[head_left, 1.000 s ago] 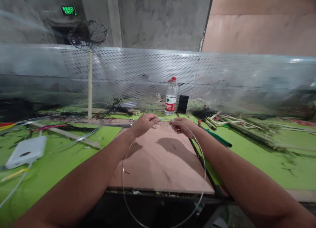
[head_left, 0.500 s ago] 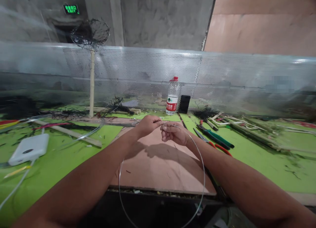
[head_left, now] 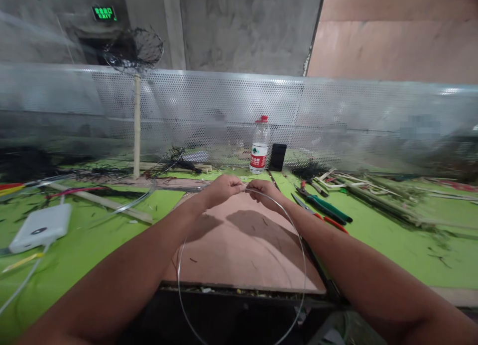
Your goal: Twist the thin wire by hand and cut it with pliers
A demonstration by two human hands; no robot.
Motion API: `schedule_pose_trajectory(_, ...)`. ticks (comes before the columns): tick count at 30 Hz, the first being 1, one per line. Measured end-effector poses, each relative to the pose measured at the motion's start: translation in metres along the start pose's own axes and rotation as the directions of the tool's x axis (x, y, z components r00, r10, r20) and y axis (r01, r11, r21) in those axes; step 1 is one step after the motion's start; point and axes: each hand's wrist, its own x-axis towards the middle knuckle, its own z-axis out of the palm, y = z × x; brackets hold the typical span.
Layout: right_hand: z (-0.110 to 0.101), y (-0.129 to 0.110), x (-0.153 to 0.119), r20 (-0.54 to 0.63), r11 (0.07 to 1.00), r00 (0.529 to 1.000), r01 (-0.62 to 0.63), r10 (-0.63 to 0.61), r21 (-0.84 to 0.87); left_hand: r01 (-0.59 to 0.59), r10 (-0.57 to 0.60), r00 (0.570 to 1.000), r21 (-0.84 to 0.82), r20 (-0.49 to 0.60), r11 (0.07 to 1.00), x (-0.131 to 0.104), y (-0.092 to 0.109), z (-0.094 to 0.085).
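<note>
A thin silvery wire forms a big loop that hangs below my hands, past the front edge of the pinkish board. My left hand is closed, pinching the wire where its ends come together at the top of the loop. Close beside it, fingertips nearly touching, my right hand is also closed on the wire, its fingers curled under. The exact overlap of the wire ends is too small to make out.
Green-handled pliers and red-handled scissors lie right of the board. Behind stand a water bottle and a black phone. Left are a white power bank, a wooden stick and an upright pole.
The fingers of my right hand have curled in and the hand has turned palm down, rising slightly. My left hand stays almost in place. The view has shifted a little.
</note>
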Motion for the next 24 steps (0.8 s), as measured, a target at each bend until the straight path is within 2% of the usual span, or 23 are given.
schedule_pose_trajectory(3, -0.01, 0.003, 0.002, 0.09, 0.923, 0.985, 0.17, -0.148, -0.345, -0.001, -0.002, 0.992, 0.029, 0.123, 1.0, -0.002, 0.002, 0.0)
schedule_pose_trajectory(6, -0.018, -0.003, 0.001, 0.207, 0.75, 0.959, 0.279, -0.192, -0.599, -0.004, -0.01, 0.982, 0.076, 0.188, 0.997, -0.002, 0.002, 0.002)
schedule_pose_trajectory(9, -0.02, -0.015, -0.001, 0.254, 0.576, 0.951, 0.307, -0.173, -0.757, 0.043, -0.06, 0.986, 0.109, 0.156, 0.993, -0.001, 0.0, 0.003)
schedule_pose_trajectory(13, -0.018, -0.032, -0.003, 0.228, 0.437, 0.966, 0.259, -0.123, -0.862, 0.11, -0.122, 0.991, 0.184, 0.055, 0.977, 0.003, -0.005, 0.006)
schedule_pose_trajectory(19, -0.007, -0.051, -0.007, 0.198, 0.384, 0.98, 0.196, -0.035, -0.903, 0.136, -0.131, 0.991, 0.28, -0.038, 0.95, 0.009, -0.015, 0.008)
schedule_pose_trajectory(24, 0.006, -0.05, -0.009, 0.177, 0.397, 0.984, 0.169, -0.017, -0.902, 0.17, -0.14, 0.983, 0.286, -0.122, 0.943, 0.01, -0.018, 0.008)
